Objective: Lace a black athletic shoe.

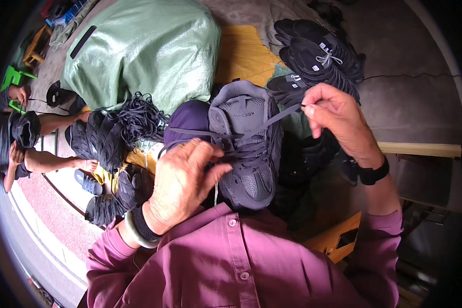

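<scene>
The right hand has its fingers pinching a flat grey shoelace near its end; a weak pinch could let it slip. The left hand has bent fingers; whether they grip, I cannot tell. Between both hands' fingers, the grey mesh sneaker could twist under one-sided pull. Beyond the left fingers, tangled dark shoelaces might snag a loose end.
</scene>
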`<state>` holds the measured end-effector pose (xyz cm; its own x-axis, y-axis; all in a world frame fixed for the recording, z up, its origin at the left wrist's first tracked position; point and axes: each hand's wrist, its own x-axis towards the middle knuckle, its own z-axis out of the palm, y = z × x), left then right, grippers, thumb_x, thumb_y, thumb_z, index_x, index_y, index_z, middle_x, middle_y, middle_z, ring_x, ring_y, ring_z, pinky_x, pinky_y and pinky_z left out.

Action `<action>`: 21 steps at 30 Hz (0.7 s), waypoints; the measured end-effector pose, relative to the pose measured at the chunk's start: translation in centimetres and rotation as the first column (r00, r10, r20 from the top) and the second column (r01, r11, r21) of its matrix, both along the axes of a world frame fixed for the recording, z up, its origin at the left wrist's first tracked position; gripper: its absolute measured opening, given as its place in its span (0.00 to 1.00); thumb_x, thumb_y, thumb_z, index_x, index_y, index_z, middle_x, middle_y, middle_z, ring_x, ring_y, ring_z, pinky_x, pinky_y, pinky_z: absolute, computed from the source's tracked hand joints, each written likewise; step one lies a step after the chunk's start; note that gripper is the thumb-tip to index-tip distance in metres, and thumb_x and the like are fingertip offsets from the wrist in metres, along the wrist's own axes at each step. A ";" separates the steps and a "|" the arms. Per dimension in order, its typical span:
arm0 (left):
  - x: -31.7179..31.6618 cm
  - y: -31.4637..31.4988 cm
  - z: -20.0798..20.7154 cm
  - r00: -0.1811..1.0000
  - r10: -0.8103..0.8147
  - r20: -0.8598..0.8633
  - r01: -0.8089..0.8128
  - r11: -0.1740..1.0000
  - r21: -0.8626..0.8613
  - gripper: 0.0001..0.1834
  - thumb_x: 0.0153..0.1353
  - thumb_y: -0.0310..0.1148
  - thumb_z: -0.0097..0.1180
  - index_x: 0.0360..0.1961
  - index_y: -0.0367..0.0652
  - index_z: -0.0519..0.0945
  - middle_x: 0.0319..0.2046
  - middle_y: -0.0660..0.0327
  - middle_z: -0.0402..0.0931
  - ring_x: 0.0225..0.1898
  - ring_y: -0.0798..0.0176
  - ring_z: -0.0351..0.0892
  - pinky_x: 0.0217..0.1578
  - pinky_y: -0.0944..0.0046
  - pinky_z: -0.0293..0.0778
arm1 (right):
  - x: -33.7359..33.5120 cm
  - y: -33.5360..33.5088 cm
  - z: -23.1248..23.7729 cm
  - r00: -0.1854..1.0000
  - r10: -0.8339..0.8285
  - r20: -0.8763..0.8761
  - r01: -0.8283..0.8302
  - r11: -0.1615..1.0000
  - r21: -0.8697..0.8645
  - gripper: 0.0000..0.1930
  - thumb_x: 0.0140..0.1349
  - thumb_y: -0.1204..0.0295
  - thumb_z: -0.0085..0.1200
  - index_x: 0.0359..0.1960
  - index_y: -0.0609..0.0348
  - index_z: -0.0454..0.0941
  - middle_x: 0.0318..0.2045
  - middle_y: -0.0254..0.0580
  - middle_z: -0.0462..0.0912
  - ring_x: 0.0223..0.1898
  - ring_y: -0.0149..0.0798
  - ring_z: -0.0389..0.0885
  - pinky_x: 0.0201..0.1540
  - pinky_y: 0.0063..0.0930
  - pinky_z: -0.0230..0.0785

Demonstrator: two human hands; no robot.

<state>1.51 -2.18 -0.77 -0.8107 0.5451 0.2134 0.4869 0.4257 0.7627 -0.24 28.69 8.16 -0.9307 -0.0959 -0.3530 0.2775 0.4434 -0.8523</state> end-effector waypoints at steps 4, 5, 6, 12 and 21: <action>0.4 0.7 -1.0 0.996 0.007 -0.090 -0.021 0.988 -0.153 0.13 0.56 0.32 0.70 0.39 0.42 0.80 0.34 0.56 0.81 0.36 0.49 0.84 0.36 0.53 0.78 | 0.2 -1.4 -2.4 0.997 -0.050 0.059 0.075 0.786 -0.614 0.08 0.73 0.70 0.54 0.47 0.61 0.76 0.54 0.50 0.81 0.39 0.33 0.84 0.42 0.27 0.80; 0.2 0.7 -1.3 0.998 0.018 -0.052 -0.026 0.987 -0.157 0.12 0.57 0.30 0.69 0.40 0.42 0.80 0.35 0.56 0.83 0.37 0.49 0.85 0.38 0.54 0.79 | 0.0 -1.8 -3.0 0.997 -0.028 0.072 0.070 0.723 -0.687 0.08 0.75 0.69 0.52 0.46 0.60 0.76 0.57 0.53 0.80 0.43 0.38 0.86 0.45 0.31 0.81; 0.1 0.7 -1.5 0.998 0.016 -0.064 -0.025 0.989 -0.145 0.12 0.57 0.30 0.69 0.40 0.42 0.80 0.35 0.56 0.83 0.37 0.49 0.85 0.38 0.54 0.79 | -0.2 -2.2 -3.4 0.994 -0.026 0.103 0.094 0.678 -0.729 0.06 0.75 0.70 0.51 0.45 0.59 0.76 0.56 0.53 0.81 0.47 0.43 0.87 0.48 0.34 0.82; -1.0 -0.6 -1.6 0.819 -0.004 0.574 -0.006 1.000 0.016 0.09 0.65 0.25 0.60 0.45 0.36 0.83 0.31 0.65 0.82 0.33 0.72 0.79 0.36 0.67 0.75 | -1.0 -4.0 -4.7 0.983 -0.074 0.168 0.182 0.505 -0.844 0.06 0.76 0.73 0.50 0.48 0.59 0.76 0.55 0.51 0.82 0.51 0.46 0.86 0.57 0.40 0.80; -4.0 -2.0 -1.0 0.699 -0.159 0.697 0.211 0.977 0.010 0.07 0.68 0.26 0.62 0.43 0.32 0.85 0.31 0.66 0.83 0.35 0.78 0.74 0.35 0.71 0.74 | -0.7 -2.3 -4.9 0.982 -0.187 0.007 0.149 0.761 -0.632 0.10 0.75 0.71 0.55 0.50 0.64 0.80 0.43 0.43 0.86 0.43 0.37 0.88 0.52 0.33 0.83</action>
